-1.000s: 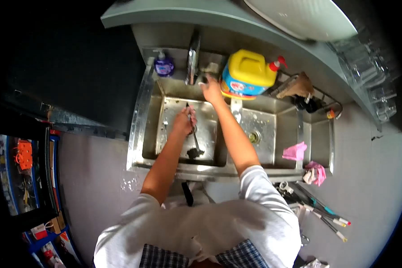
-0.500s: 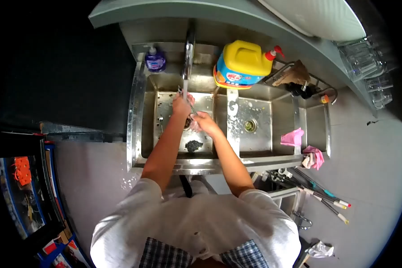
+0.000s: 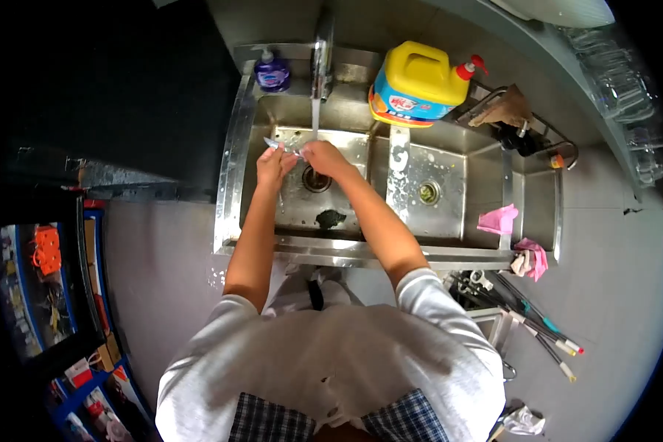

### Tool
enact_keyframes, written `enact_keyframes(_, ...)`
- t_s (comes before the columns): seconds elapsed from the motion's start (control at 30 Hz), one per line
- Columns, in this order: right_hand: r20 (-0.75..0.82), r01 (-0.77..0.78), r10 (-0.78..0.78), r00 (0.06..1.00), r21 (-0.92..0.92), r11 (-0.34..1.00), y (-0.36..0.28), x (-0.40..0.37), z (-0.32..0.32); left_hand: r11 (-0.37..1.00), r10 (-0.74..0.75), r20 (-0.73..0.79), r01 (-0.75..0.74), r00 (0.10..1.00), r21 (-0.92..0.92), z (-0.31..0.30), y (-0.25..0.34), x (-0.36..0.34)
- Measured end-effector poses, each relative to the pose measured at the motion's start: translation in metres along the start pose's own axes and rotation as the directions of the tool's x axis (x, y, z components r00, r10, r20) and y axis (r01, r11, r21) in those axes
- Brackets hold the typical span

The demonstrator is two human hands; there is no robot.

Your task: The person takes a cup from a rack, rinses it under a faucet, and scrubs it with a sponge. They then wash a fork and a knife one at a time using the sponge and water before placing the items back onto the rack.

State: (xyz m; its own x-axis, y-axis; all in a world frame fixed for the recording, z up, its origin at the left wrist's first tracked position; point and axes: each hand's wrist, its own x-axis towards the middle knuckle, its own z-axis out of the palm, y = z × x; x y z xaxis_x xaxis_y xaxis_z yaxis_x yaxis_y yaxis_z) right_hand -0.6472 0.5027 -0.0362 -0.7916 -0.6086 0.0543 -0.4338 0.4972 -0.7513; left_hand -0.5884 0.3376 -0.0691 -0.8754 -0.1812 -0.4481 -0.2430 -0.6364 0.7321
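Note:
Over the left basin of the steel sink (image 3: 228,184), my left hand (image 3: 271,166) is closed around a thin, shiny, pale utensil (image 3: 274,144); its exact kind is too small to make out. My right hand (image 3: 325,158) grips the utensil's other end, just below the running tap (image 3: 322,62). The water stream (image 3: 316,116) falls by my right hand. Below the hands are the dark drain (image 3: 317,179) and a black scrubbing pad (image 3: 330,219) on the basin floor.
A purple soap bottle (image 3: 272,74) and a large yellow detergent jug (image 3: 420,81) stand along the sink's back. Pink cloths (image 3: 498,219) hang at the right. A shelf with glasses (image 3: 619,74) overhangs the right side; long-handled tools (image 3: 545,324) lie below.
My hands have come apart sideways and lifted, the left moving left and the right moving up under the tap. The thin utensil now lies crosswise between them. The view has shifted slightly.

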Motion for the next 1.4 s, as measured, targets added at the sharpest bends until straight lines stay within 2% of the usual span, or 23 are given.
enact_keyframes(0.03, -0.005, 0.004, -0.004, 1.0, 0.044, 0.999, -0.002, 0.011, 0.006, 1.0, 0.019, -0.084, -0.02, 0.996, -0.014, 0.009, 0.006, -0.009)
enact_keyframes(0.07, 0.023, -0.067, 0.066, 0.998, 0.056, 0.996, -0.008, 0.017, 0.007, 0.999, 0.034, -0.102, -0.036, 0.994, -0.018, 0.008, 0.009, -0.014)
enact_keyframes(0.13, -0.074, -0.116, 0.121, 0.99, 0.068, 0.991, -0.01, 0.027, 0.017, 0.995, 0.081, -0.124, -0.087, 0.989, -0.044, 0.012, 0.017, -0.011)
enact_keyframes(0.17, 0.002, -0.219, 0.228, 0.974, 0.286, 0.933, -0.007, 0.029, 0.017, 0.989, 0.121, -0.102, -0.129, 0.987, -0.072, 0.012, 0.02, -0.009)
enact_keyframes(0.23, 0.224, -0.424, 0.372, 0.901, 0.638, 0.643, -0.004, 0.026, 0.018, 0.984, 0.168, -0.147, -0.174, 0.975, -0.031, 0.013, 0.026, -0.009)
enact_keyframes(0.33, 0.286, -0.41, 0.307, 0.908, 0.761, 0.503, -0.001, 0.016, 0.002, 0.975, 0.209, -0.182, -0.218, 0.961, -0.031, 0.023, 0.036, -0.014)
enact_keyframes(0.47, 0.124, -0.283, 0.26, 0.958, 0.58, 0.764, 0.004, 0.004, -0.008, 0.965, 0.234, -0.214, -0.254, 0.948, -0.069, 0.029, 0.032, -0.005)
enact_keyframes(0.5, 0.134, -0.326, 0.305, 0.943, 0.564, 0.759, -0.005, -0.002, -0.023, 0.963, 0.22, -0.205, -0.246, 0.954, -0.112, 0.029, 0.029, -0.001)
enact_keyframes(0.6, 0.064, -0.289, 0.395, 0.916, 0.789, 0.542, 0.005, -0.006, -0.03, 0.974, 0.135, -0.202, -0.168, 0.97, -0.155, 0.036, 0.034, -0.004)
enact_keyframes(0.63, 0.001, -0.197, 0.452, 0.892, 0.901, 0.386, 0.003, -0.009, -0.032, 0.979, 0.14, -0.199, -0.165, 0.97, -0.119, 0.04, 0.032, -0.004)
enact_keyframes(0.73, 0.042, 0.014, 0.468, 0.883, 0.993, -0.115, -0.001, -0.007, -0.027, 1.0, 0.022, 0.071, -0.02, 0.997, -0.019, 0.039, 0.028, -0.01)
enact_keyframes(0.77, 0.058, -0.067, 0.451, 0.891, 0.998, 0.003, -0.001, -0.006, -0.014, 0.999, -0.015, 0.115, 0.011, 0.993, 0.04, 0.04, 0.026, -0.015)
enact_keyframes(0.8, 0.058, -0.201, 0.468, 0.882, 0.943, 0.263, -0.001, -0.005, -0.002, 0.998, -0.039, 0.09, 0.034, 0.995, 0.053, 0.04, 0.024, -0.018)
enact_keyframes(0.87, 0.068, -0.235, 0.447, 0.892, 0.915, 0.327, -0.024, -0.01, 0.0, 0.993, -0.091, 0.031, 0.088, 0.995, 0.084, 0.039, 0.024, -0.026)
enact_keyframes(1.0, 0.088, -0.275, 0.495, 0.864, 0.907, 0.319, -0.015, -0.016, 0.013, 0.943, -0.202, 0.082, 0.172, 0.976, 0.286, 0.019, 0.027, -0.029)
enact_keyframes(1.07, 0.095, -0.264, 0.476, 0.874, 0.916, 0.302, -0.004, -0.011, 0.015, 0.959, -0.16, 0.057, 0.142, 0.985, 0.245, 0.02, 0.03, -0.04)
enact_keyframes(1.1, 0.092, -0.259, 0.533, 0.841, 0.934, 0.248, 0.001, -0.007, 0.015, 0.965, -0.148, 0.032, 0.137, 0.988, 0.225, 0.02, 0.033, -0.044)
enact_keyframes(1.13, 0.057, -0.199, 0.528, 0.847, 0.956, 0.215, 0.012, -0.005, 0.007, 0.97, -0.135, 0.007, 0.13, 0.991, 0.203, 0.019, 0.036, -0.048)
enact_keyframes(1.2, 0.022, -0.21, 0.534, 0.845, 0.932, 0.295, 0.014, 0.0, -0.005, 0.976, -0.115, 0.031, 0.107, 0.993, 0.189, 0.011, 0.035, -0.049)
enact_keyframes(1.3, -0.018, -0.01, 0.671, 0.741, 0.999, 0.039, 0.005, 0.005, -0.014, 0.987, -0.093, 0.032, 0.088, 0.995, 0.134, 0.001, 0.036, -0.053)
enact_keyframes(1.4, -0.005, 0.01, 0.647, 0.762, 1.0, -0.004, 0.011, 0.003, -0.004, 0.99, -0.077, 0.02, 0.074, 0.997, 0.118, -0.01, 0.037, -0.051)
